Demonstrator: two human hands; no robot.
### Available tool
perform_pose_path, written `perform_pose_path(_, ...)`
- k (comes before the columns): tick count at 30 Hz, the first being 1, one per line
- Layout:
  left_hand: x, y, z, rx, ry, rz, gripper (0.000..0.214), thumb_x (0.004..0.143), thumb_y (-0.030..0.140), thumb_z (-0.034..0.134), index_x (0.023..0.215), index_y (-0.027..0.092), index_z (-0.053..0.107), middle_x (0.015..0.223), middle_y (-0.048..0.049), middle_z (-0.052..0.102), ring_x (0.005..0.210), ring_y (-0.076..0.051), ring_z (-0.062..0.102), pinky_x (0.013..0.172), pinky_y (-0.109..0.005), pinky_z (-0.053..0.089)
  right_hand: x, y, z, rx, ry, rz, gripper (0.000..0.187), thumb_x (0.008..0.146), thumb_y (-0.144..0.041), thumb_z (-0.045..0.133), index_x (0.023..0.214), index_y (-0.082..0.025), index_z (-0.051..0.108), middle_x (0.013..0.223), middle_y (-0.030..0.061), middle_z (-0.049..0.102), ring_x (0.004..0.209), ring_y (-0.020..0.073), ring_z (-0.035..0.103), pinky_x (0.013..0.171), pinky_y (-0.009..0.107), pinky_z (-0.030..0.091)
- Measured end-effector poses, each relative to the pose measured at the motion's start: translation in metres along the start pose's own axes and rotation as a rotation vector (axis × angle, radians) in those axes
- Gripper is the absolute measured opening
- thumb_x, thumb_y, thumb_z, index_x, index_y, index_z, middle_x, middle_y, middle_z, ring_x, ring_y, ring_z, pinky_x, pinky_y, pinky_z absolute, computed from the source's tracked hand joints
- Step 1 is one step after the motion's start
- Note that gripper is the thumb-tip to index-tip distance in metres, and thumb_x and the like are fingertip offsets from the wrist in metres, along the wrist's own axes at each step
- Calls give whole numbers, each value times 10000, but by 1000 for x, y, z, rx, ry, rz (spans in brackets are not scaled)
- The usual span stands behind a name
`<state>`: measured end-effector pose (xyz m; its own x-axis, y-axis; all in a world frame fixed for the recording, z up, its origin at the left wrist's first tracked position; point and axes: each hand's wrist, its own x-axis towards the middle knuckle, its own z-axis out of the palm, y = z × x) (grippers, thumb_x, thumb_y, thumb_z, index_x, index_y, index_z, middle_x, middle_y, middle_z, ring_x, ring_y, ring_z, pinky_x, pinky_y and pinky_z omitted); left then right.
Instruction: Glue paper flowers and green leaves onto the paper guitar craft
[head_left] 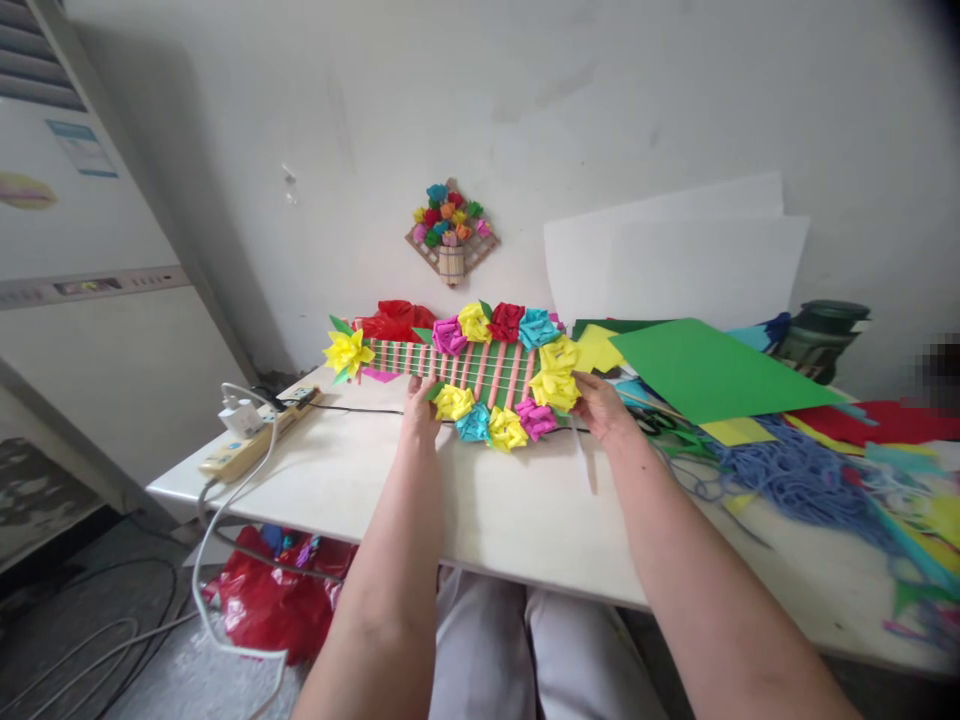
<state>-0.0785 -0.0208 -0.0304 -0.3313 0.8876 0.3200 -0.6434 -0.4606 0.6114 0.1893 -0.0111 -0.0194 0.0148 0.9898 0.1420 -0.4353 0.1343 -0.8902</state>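
Observation:
Both my hands hold up a paper craft piece (480, 370): a lattice of pink and green strips ringed with yellow, pink, blue and red paper flowers, with a yellow flower at its left tip. My left hand (418, 408) grips its lower left edge with the fingers behind it. My right hand (600, 405) pinches the right edge near a yellow flower. The piece is tilted upright above the white table (480, 510).
A power strip (255, 430) with a charger and cables lies at the table's left corner. Coloured paper sheets (705, 370), blue yarn (795, 475) and scraps cover the right side. A small flower craft (450, 235) hangs on the wall. A red bag (277, 600) lies on the floor.

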Motion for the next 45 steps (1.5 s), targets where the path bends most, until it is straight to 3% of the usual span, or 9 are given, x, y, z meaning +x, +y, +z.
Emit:
perform_pose_path(6,4,0,-3,9,21,-10,322,556,173,763,814,212,574,768,15,666,662,-124,626,627,-235,485,1,-3,-4,-23,-46,-43,311,364,-276,815,619,-190,659,558,-17,646,557,155,599,434,227,404)
perform_pose_path(11,7,0,-4,-14,31,-19,335,561,148,758,841,214,586,719,15,656,695,-140,639,650,-243,484,-1,-6,-4,-53,-68,-62,253,396,-250,800,593,-196,650,579,-8,658,683,196,643,565,281,488)
perform_pose_path(19,8,6,-9,28,25,-70,296,536,179,775,754,173,573,705,-5,649,637,-130,619,612,-233,468,-5,-10,-6,-17,-126,-58,271,382,-226,806,616,-207,670,681,2,694,772,210,647,647,307,505)
perform_pose_path(24,8,15,-12,94,-80,-137,233,576,175,737,752,159,585,741,-31,650,661,-144,606,582,-243,463,-2,-9,-8,-43,-110,-134,236,407,-229,797,597,-215,657,658,-4,687,786,204,643,685,308,494)
perform_pose_path(33,9,16,-9,-31,-110,-20,222,681,108,607,867,229,608,917,-44,649,860,-160,599,711,-271,469,-4,-15,-1,-139,-153,-210,220,456,-232,782,650,-224,680,681,-9,695,741,200,644,722,332,488)
perform_pose_path(45,13,15,-4,-8,-38,46,231,634,141,670,839,238,624,945,-28,660,881,-158,600,750,-271,443,-6,-15,12,-139,-135,-316,235,498,-215,766,727,-241,727,744,-13,709,730,170,644,748,328,506)
